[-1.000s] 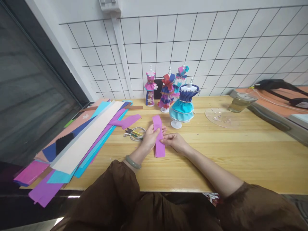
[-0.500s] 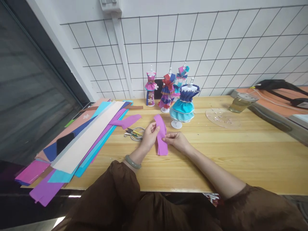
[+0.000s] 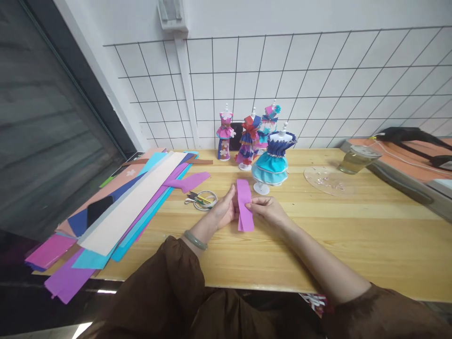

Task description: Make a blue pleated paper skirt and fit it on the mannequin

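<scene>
A purple strip of crepe-like paper (image 3: 244,200), folded in layers that part at its lower end, stands lengthwise between my hands above the table. My right hand (image 3: 268,209) pinches its right edge between thumb and fingers. At the strip's left side, my left hand (image 3: 224,208) has its thumb raised off the front of the paper, while its other fingers are partly hidden behind it. Left of that hand lie small snips with dark blades (image 3: 192,197) beside a coil of pale cord or tape (image 3: 208,200). Another purple paper piece (image 3: 190,182) rests farther back.
Layered coloured paper sheets (image 3: 141,197) cover the table's left, with a dark phone (image 3: 100,209) on them. A mini mannequin in a blue ruffled dress (image 3: 271,165) stands behind my hands, several others near it. At right are a clear disc with small bits (image 3: 323,181) and a lidded cup (image 3: 358,160).
The purple strip has straightened from its curved top and turned flatter toward me. My left thumb has come off its front; my right hand keeps its pinch. The view has tilted up slightly.
</scene>
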Motion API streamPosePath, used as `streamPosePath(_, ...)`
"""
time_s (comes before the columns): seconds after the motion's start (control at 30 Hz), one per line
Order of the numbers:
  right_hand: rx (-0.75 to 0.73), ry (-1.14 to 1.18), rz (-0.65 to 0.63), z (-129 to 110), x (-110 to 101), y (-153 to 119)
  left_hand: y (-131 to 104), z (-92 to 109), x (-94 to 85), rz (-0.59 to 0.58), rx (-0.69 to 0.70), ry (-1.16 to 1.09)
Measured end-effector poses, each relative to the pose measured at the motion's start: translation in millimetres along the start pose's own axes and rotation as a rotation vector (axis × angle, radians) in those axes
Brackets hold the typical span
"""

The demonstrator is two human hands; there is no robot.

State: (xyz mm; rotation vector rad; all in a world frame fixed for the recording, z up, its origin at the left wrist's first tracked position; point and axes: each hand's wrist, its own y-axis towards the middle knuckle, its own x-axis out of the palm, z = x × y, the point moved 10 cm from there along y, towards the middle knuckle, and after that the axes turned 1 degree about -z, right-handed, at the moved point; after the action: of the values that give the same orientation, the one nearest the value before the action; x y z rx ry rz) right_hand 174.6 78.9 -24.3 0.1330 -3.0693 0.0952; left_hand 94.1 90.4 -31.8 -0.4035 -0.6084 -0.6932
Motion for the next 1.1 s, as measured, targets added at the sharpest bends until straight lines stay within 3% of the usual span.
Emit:
streamPosePath(0.27, 0.022, -0.122, -0.198, -1.5, 25.9, -11.9, 0.4, 17.8, -20.1, 0.156, 0.051, -0.175)
streamPosePath(0.47, -0.008, -0.254, -0.296, 4.9, 36.7, -12.7, -1.3, 42.2, -48.3, 0.295, 0.262, -0.181)
streamPosePath(0.83, 0.033, -0.308, -0.376, 10.2, 43.4, -17.2, -6.4, 76.9, -76.3, 0.375, 0.509, -0.158)
streamPosePath(1.1, 0.105, -0.329, -0.338, 23.2, 37.3, -15.3, -8.3, 82.2, -85.3, 0.425, 0.529, -0.115)
